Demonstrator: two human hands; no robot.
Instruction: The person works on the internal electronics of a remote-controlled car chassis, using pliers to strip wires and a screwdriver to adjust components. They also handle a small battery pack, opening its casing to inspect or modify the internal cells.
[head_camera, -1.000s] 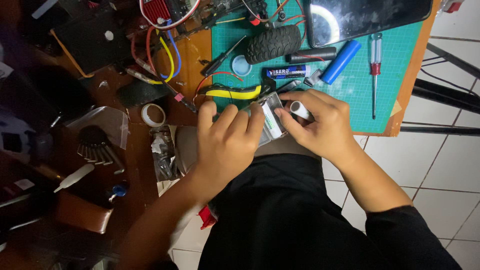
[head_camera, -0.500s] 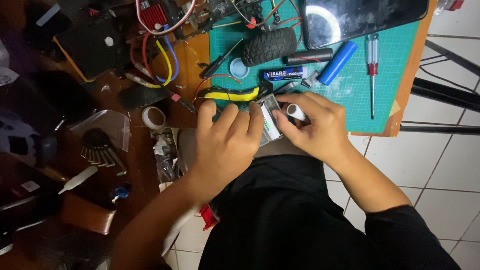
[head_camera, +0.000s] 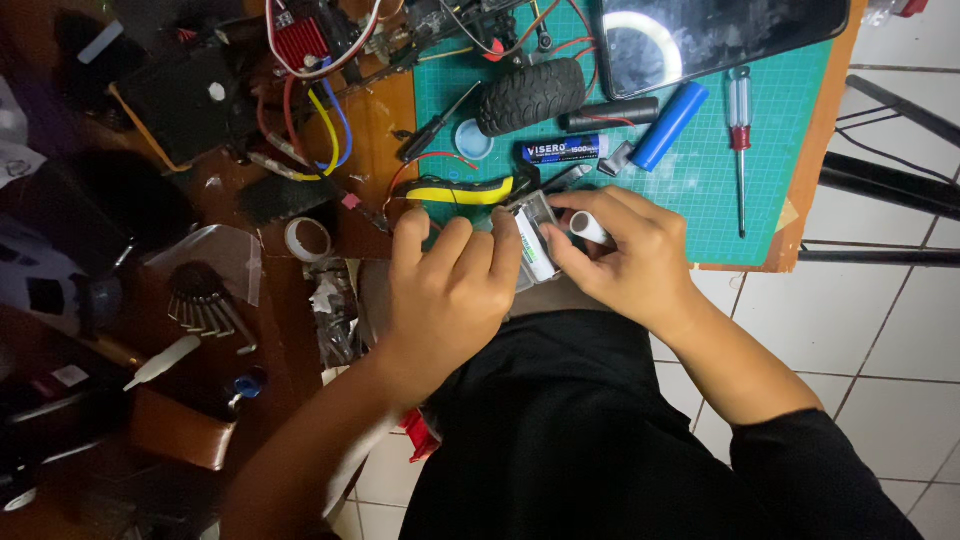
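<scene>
We see the left hand (head_camera: 450, 290) curled shut around a small clear plastic case with a white cell inside (head_camera: 535, 240), at the green cutting mat's (head_camera: 780, 200) near edge. The right hand (head_camera: 630, 255) pinches a white cylinder (head_camera: 588, 228). The case looks light, rigid and slick; best gripped by its long sides. Long axis runs away from us, slightly left.
</scene>
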